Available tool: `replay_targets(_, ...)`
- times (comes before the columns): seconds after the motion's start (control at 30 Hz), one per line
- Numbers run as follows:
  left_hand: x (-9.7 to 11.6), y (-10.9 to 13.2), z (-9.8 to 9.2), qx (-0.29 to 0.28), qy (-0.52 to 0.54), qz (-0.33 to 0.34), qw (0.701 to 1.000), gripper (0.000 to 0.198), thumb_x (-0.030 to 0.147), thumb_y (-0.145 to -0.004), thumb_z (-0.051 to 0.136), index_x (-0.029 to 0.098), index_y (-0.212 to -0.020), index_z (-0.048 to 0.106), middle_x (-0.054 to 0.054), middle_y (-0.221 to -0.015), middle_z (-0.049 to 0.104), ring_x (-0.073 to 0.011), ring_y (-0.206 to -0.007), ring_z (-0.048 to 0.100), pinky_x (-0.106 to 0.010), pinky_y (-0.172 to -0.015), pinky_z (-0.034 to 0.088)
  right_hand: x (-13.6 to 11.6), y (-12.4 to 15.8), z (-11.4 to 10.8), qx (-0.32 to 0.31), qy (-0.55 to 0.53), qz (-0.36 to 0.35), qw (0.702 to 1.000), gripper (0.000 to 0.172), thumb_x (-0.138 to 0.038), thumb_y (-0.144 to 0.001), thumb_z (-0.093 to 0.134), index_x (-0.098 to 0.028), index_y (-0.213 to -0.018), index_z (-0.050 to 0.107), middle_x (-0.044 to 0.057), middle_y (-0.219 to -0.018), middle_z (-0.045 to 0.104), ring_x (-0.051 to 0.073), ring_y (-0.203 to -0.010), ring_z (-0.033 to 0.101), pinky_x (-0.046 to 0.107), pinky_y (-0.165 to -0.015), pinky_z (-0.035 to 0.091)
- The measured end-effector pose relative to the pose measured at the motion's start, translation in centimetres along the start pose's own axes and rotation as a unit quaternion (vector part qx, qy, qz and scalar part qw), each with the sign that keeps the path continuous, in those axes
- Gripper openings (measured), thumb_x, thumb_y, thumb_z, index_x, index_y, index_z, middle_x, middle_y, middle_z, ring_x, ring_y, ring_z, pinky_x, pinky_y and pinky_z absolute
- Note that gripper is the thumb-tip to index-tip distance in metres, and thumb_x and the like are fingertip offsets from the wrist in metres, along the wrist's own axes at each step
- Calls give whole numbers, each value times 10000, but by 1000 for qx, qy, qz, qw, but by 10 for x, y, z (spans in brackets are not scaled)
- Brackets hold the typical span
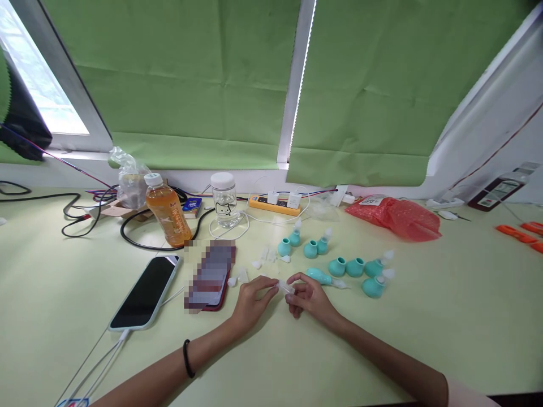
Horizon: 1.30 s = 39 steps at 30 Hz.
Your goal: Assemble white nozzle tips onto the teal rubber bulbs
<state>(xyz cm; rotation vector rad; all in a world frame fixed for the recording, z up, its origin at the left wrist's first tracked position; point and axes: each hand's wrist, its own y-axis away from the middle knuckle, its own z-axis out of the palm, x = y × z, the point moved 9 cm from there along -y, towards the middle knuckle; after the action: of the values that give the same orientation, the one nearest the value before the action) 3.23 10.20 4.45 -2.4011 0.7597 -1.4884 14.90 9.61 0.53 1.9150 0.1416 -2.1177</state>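
My left hand and right hand rest on the table, fingertips meeting, both pinching a small clear tube between them, near the teal bulbs.

Table lies open rightward; phone crowds left, teal bulbs ahead.

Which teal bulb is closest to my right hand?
The elongated bulb, lying flat just beyond the right hand; the other bulbs are rounder and farther off.
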Motion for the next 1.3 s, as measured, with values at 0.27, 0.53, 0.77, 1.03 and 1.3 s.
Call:
replay_targets(0.27,13,-1,-17,73,21,68,995,153,182,-748,517,185,-862,619,-45,-805,560,-139,-758,523,-275,-659,440,22,-1,18,-52,-170,129,976,238,-370,-736,523,-147,-762,445,63,-696,625,130,-573,588,242,-527,440)
replay_targets(0.53,14,0,-9,48,12,79,996,185,194,-733,538,193,-895,628,-40,-739,470,-133,-691,470,-261,-576,410,36,2,29,-50,-293,209,932,168,-269,-756,527,-104,-744,558,36,-653,592,85,-546,528,211,-548,407)
replay_targets(0.77,12,1,-4,33,7,77,996,214,184,-751,516,184,-945,606,-44,-741,462,-127,-686,460,-256,-569,399,38,-1,32,-84,-313,204,924,147,-253,-753,536,-109,-728,552,26,-618,570,96,-544,508,238,-549,374)
replay_targets(1.03,20,3,1,8,-83,137,987,290,149,-779,453,197,-1057,522,-51,-775,460,-142,-732,429,-276,-606,391,36,-2,32,-100,-324,187,922,127,-254,-758,531,-129,-738,540,20,-605,570,96,-534,498,245,-555,347)
replay_targets(1.3,33,7,9,-25,-312,177,933,376,172,-746,441,184,-1121,465,-91,-867,504,-204,-779,413,-357,-643,319,40,-4,32,-91,-331,197,918,229,-330,-767,511,-111,-704,540,29,-589,574,95,-510,491,245,-546,348)
